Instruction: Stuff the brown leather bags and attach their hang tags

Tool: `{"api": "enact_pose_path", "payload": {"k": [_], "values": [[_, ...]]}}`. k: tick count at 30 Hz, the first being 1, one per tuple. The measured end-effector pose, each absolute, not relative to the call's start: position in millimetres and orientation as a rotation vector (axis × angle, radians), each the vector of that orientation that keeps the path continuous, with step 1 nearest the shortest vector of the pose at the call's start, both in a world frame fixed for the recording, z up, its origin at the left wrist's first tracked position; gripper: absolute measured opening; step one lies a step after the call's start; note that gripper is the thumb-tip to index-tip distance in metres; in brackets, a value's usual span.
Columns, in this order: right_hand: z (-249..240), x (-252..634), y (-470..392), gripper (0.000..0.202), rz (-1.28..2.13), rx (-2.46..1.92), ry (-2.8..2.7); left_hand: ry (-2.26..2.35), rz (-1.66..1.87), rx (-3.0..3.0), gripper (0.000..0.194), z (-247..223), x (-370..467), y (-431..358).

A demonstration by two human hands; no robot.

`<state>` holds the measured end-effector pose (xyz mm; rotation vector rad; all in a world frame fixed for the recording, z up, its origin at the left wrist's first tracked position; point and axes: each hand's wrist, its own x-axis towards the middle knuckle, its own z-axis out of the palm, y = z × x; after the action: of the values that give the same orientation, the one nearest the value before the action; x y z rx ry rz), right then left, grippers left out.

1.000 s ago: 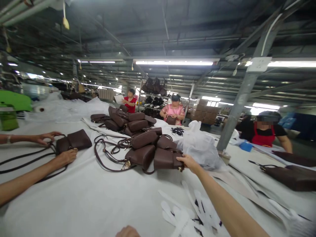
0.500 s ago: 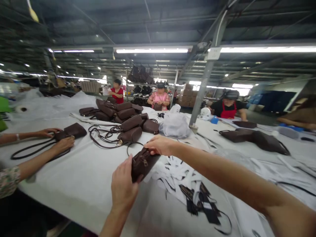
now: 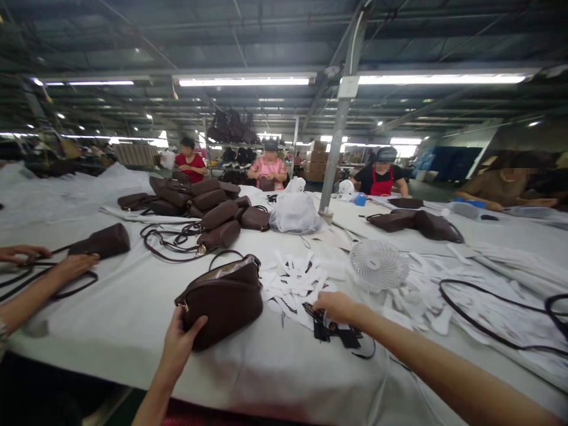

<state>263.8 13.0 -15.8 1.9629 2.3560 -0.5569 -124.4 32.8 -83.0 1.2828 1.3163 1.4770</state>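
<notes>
A dark brown bag [image 3: 226,302] stands on the white-covered table in front of me, its top open and pale lining showing. My left hand [image 3: 180,337] grips the bag's lower left corner, thumb on the front. To the right, my right hand [image 3: 335,307] is closed over the black tags [image 3: 331,330], its fingertips at their upper edge; what is between the fingers is too small to make out. Just behind that hand lie white strips [image 3: 297,281] in a loose heap.
Several brown bags [image 3: 217,214] with straps are piled beyond my bag. A white fan [image 3: 379,264] and a plastic-wrapped bundle [image 3: 295,213] stand behind the strips. At left, a co-worker's hands [image 3: 73,267] hold another brown bag [image 3: 104,241]. More people sit across the table.
The bag has been unzipped and turned, and now shows its broad side. My right hand has left it and moved right and down to the black tags. The view has swung right.
</notes>
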Motion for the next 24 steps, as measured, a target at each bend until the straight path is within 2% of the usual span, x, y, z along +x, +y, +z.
{"api": "enact_pose_path", "payload": {"k": [3,6,11,13,15,19,24], "values": [[-46.4,277.6,4.3,0.021,-0.476,2.083,2.372,1.295,1.386,1.354,0.055,-85.5,-118.0,31.6],[-53.9,291.4,7.1,0.016,-0.491,2.214,2.398,1.305,1.353,1.386,0.062,-95.0,-121.3,33.5],[-43.1,314.4,20.7,0.010,-0.716,2.449,2.449,1.367,1.470,1.298,0.100,-110.9,-137.4,26.6],[-32.1,320.5,27.1,0.014,-0.759,2.574,2.485,1.391,1.552,1.265,0.107,-109.4,-141.2,19.2],[-18.3,324.2,33.8,0.016,-0.733,2.663,2.564,1.440,1.665,1.237,0.102,-102.7,-142.2,12.1],[8.9,317.6,45.2,0.025,-0.713,2.707,2.818,1.619,1.801,1.247,0.076,-80.0,-137.2,3.0],[36.5,271.9,48.8,0.036,-1.692,2.502,3.000,1.611,1.744,1.351,0.042,-55.9,-127.5,0.0]]}}
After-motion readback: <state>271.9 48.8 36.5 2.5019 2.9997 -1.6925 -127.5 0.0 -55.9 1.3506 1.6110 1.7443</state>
